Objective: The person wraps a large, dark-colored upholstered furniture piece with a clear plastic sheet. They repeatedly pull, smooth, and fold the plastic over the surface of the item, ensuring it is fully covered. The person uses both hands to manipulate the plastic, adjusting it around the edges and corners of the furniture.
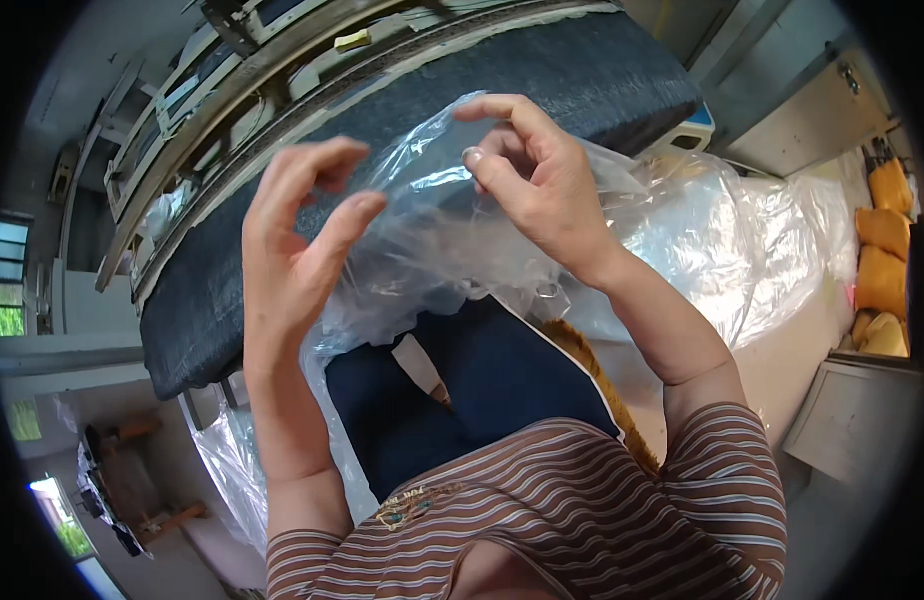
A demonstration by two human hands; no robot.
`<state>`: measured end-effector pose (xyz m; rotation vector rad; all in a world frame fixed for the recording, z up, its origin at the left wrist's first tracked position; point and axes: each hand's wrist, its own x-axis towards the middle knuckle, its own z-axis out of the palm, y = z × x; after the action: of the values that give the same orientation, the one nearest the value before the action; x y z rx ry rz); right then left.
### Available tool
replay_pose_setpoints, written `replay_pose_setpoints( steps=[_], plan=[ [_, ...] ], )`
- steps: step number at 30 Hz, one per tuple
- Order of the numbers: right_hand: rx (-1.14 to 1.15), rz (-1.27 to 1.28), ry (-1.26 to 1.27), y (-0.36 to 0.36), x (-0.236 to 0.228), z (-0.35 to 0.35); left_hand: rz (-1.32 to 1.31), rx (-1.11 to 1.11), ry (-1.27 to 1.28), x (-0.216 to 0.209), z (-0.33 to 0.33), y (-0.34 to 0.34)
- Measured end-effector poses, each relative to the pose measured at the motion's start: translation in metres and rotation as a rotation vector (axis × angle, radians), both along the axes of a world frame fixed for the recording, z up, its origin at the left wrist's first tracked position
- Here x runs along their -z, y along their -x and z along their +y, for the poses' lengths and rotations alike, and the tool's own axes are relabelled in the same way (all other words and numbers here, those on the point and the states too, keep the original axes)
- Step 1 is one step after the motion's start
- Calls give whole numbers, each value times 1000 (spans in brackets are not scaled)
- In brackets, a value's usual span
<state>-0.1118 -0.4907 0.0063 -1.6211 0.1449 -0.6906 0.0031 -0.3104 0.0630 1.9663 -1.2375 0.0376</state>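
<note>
A thin clear plastic sheet (412, 255) hangs in loose folds over my lap, in front of the dark padded surface. My right hand (542, 175) has the sheet's raised upper edge at its curled fingers, with thumb and fingers drawn in on it. My left hand (297, 225) is beside the sheet, slightly blurred, its thumb and fingers curved and apart. Nothing shows between the left fingers. Under the sheet are my legs in dark blue trousers (527, 375).
A long machine frame (212, 115) runs behind the dark padded surface (552, 70). A small yellow object (352, 40) lies on the frame. Clear plastic (722, 245) is heaped to my right, near a shelf with orange-yellow bundles (885, 232). More plastic film (227, 460) hangs at lower left.
</note>
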Motion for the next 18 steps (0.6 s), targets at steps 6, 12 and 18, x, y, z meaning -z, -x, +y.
replay_pose_setpoints(
  steps=[6,12,18],
  plan=[
    [-19,43,-35,18,9,-6,-93,244,-54,-15,-70,-4],
    [-221,-1,-278,27,18,-14,111,328,-105,-2,-89,-11],
    [-164,23,-45,39,23,-43,245,446,31,40,-83,-20]
  ],
)
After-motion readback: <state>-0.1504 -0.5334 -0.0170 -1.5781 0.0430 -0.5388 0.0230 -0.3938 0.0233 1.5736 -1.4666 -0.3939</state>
